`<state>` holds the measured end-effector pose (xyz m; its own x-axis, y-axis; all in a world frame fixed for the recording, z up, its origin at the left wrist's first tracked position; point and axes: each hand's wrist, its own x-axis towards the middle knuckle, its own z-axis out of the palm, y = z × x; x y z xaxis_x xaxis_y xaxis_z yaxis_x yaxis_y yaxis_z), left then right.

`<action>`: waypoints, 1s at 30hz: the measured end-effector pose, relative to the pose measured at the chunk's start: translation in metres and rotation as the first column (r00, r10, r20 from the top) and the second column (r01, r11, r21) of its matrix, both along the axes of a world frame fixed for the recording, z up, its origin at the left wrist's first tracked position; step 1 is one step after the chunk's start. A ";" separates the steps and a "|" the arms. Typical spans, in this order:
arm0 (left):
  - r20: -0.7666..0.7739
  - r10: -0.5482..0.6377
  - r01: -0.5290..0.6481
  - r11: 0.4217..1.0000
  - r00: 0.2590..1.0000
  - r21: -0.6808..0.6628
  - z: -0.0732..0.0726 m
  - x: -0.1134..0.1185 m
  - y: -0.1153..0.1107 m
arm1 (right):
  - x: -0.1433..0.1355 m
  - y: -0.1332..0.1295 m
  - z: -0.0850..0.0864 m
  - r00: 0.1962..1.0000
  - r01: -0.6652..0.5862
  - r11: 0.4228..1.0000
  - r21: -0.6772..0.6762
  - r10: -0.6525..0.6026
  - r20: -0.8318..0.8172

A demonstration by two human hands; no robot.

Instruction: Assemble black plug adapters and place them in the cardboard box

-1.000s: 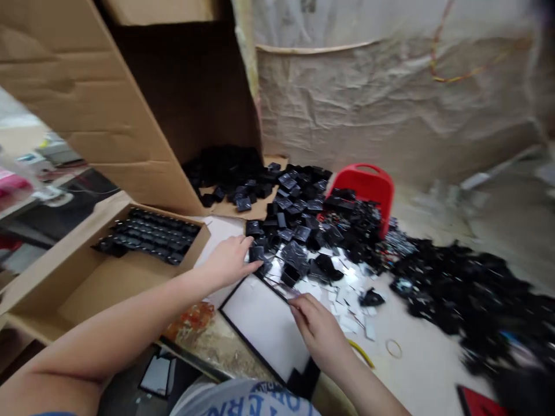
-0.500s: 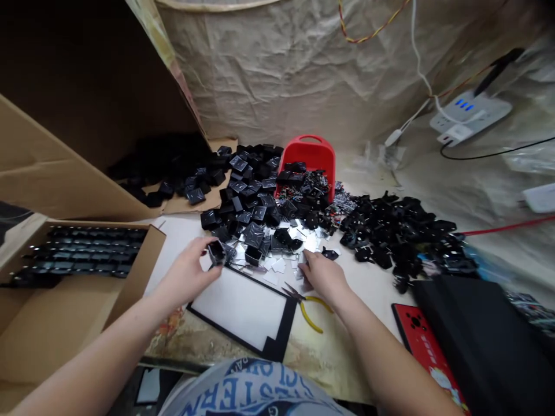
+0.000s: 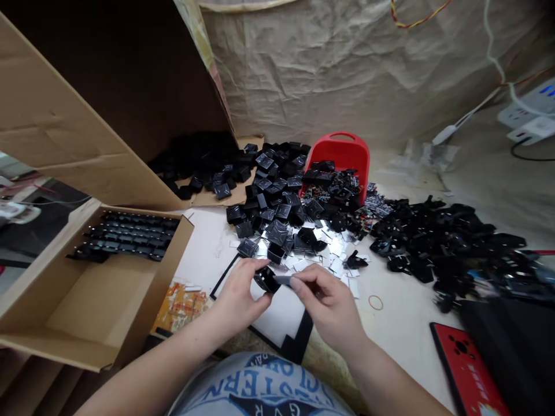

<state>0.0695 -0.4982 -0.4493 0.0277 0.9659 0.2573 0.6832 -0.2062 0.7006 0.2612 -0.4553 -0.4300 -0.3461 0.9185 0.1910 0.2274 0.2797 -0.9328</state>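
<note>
Between the thumb and fingers of my left hand [image 3: 243, 293] is a small black plastic box [image 3: 266, 279], its open side turned toward the right. My right hand [image 3: 326, 300] pinches a thin grey rectangular piece [image 3: 282, 280], whose far end is at the mouth of the box; whether it reaches inside I cannot tell. Beneath both hands lies a black-framed white panel [image 3: 280, 315]. Just beyond them are scattered small shiny square plates [image 3: 336, 245] and a heap of black plastic boxes [image 3: 277, 231]. The pliers are hidden from view.
A red scoop [image 3: 342, 150] full of small parts stands at the back. Black plastic parts [image 3: 446, 242] are piled on the right, near a red phone-like item [image 3: 470, 367]. At left is a cardboard box [image 3: 143, 312] with rows of black pieces. A rubber band [image 3: 375, 302] lies right of my hand.
My right hand has left the shiny plates with a thin piece and come to the box in my left hand. The view has swung left, and the pliers no longer show.
</note>
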 end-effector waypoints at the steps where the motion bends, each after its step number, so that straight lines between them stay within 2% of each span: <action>1: -0.006 0.007 -0.006 1.000 1.000 0.017 0.000 0.001 -0.001 | -0.007 -0.004 0.001 1.000 -0.013 1.000 0.024 0.013 -0.018; 7: -0.031 0.024 -0.021 0.995 0.999 0.102 0.000 0.001 -0.007 | -0.028 -0.009 -0.007 0.999 -0.049 0.988 0.146 0.046 0.019; 13: -0.067 0.010 0.002 0.984 0.998 0.178 -0.001 0.002 -0.009 | -0.033 -0.011 -0.012 0.977 -0.075 0.930 0.360 -0.005 0.215; 17: -0.089 -0.018 0.035 0.981 0.996 0.192 -0.004 0.001 -0.008 | -0.035 -0.010 -0.010 0.946 -0.113 0.923 0.367 -0.013 0.324; 20: -0.070 -0.045 0.059 0.978 0.996 0.198 -0.005 -0.002 -0.008 | -0.037 -0.007 -0.007 0.959 -0.116 0.967 0.227 0.049 0.279; 22: -0.042 -0.061 0.068 0.977 0.997 0.202 -0.005 -0.003 -0.008 | -0.037 -0.004 -0.006 0.982 -0.088 0.994 0.071 0.075 0.172; 24: -0.004 -0.075 0.075 0.976 0.997 0.204 -0.007 -0.005 -0.010 | -0.037 -0.002 -0.008 0.998 -0.049 0.991 -0.124 0.053 0.025; 25: 0.013 -0.086 0.082 0.975 0.996 0.205 -0.009 -0.006 -0.010 | -0.037 -0.001 -0.009 0.998 -0.047 0.970 -0.238 0.033 -0.061; 27: 0.032 -0.119 0.109 0.969 0.992 0.221 -0.014 -0.008 -0.010 | -0.036 0.000 -0.013 0.974 -0.108 0.883 -0.456 0.002 -0.227; 30: 0.018 -0.172 0.161 0.949 0.985 0.269 -0.021 -0.009 -0.010 | -0.032 0.002 -0.018 0.929 -0.258 0.747 -0.613 0.018 -0.369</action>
